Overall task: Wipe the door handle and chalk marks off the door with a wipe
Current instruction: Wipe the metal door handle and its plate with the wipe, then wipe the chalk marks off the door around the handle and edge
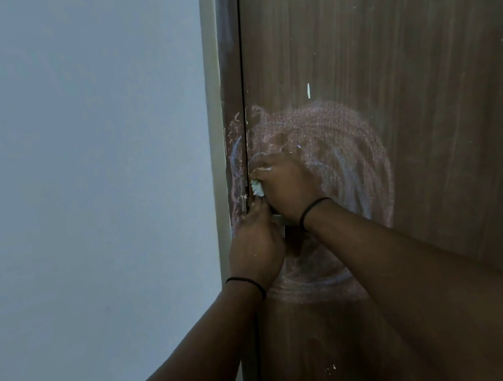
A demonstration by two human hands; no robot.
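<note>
Wall (69, 155) left of door (427, 92); both hands (282, 184) hide handle

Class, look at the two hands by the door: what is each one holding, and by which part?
The right hand grips a crumpled wipe, bunched in its fingers with one end poking out. The left hand grips the door handle, mostly hidden, so the exact part cannot be told.
</note>
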